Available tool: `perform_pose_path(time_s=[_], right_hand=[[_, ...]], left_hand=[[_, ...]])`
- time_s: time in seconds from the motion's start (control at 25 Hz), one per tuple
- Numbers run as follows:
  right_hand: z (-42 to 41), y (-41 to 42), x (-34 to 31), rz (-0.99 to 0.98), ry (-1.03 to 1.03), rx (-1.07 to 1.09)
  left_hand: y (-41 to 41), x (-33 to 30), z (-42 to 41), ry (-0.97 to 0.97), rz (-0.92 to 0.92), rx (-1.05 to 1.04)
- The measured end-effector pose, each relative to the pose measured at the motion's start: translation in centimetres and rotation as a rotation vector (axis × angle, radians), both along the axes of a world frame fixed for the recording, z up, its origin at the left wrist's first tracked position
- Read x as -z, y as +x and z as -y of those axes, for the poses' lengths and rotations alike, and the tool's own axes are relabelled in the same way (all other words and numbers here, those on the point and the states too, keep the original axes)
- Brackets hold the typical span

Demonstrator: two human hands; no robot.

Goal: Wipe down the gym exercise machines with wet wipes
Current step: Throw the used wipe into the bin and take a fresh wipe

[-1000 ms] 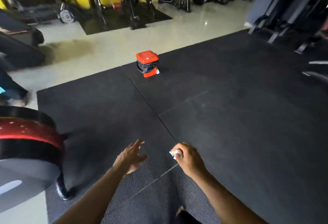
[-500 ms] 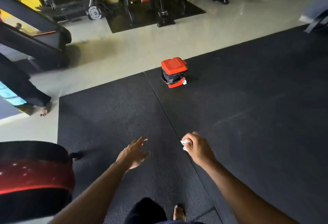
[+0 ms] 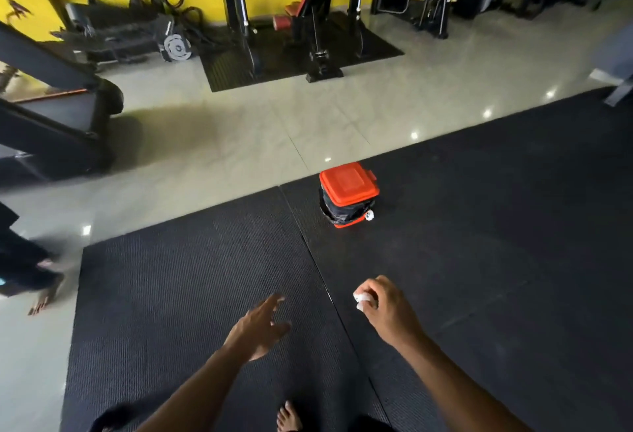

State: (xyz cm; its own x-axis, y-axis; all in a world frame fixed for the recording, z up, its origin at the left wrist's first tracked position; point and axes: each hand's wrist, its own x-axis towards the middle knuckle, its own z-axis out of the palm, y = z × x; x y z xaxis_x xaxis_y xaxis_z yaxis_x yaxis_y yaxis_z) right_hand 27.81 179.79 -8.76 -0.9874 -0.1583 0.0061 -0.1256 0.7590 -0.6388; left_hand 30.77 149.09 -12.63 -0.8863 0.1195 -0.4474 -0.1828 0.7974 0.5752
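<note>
over mat seam (image 3: 308, 250): left hand (image 3: 258, 327) splayed, empty; right hand (image 3: 383, 308) clutching wipe (image 3: 359, 301).

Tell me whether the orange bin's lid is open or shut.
Shut. The orange lid lies flat across the top of the bin, over its black liner; no gap shows.

Two bare forearms, no sleeves, watch or rings visible, end in the left hand (image 3: 260, 329) and right hand (image 3: 383, 308); below, dark trousers and one bare foot (image 3: 288, 418).
</note>
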Motion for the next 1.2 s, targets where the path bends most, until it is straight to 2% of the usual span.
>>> perform_pose_path(time_s=[0.16, 0.32, 0.52, 0.68, 0.96, 1.2], right_hand=[[1.3, -9.8, 0.3, 0.051, -0.043, 0.148], [1.7, -22.4, 2.2, 0.031, -0.077, 0.177], [1.9, -36.7, 3.9, 0.009, -0.103, 0.213], [1.8, -47.3, 4.3, 0.064, -0.106, 0.246], [3.3, -61.9, 5.9, 0.217, -0.085, 0.435], [3.6, -68.1, 5.4, 0.241, -0.079, 0.636]], left_hand=[[-13.6, -0.9, 1.7, -0.006, 0.003, 0.056], [-28.0, 0.2, 1.2, -0.006, -0.05, 0.121], [-42.9, -0.7, 1.7, -0.061, -0.017, 0.202], [-54.4, -1.2, 2.9, -0.062, -0.009, 0.17], [-73.1, 1.4, 4.5, 0.006, 0.112, 0.323], [-85.7, 1.1, 3.3, -0.007, 0.144, 0.479]])
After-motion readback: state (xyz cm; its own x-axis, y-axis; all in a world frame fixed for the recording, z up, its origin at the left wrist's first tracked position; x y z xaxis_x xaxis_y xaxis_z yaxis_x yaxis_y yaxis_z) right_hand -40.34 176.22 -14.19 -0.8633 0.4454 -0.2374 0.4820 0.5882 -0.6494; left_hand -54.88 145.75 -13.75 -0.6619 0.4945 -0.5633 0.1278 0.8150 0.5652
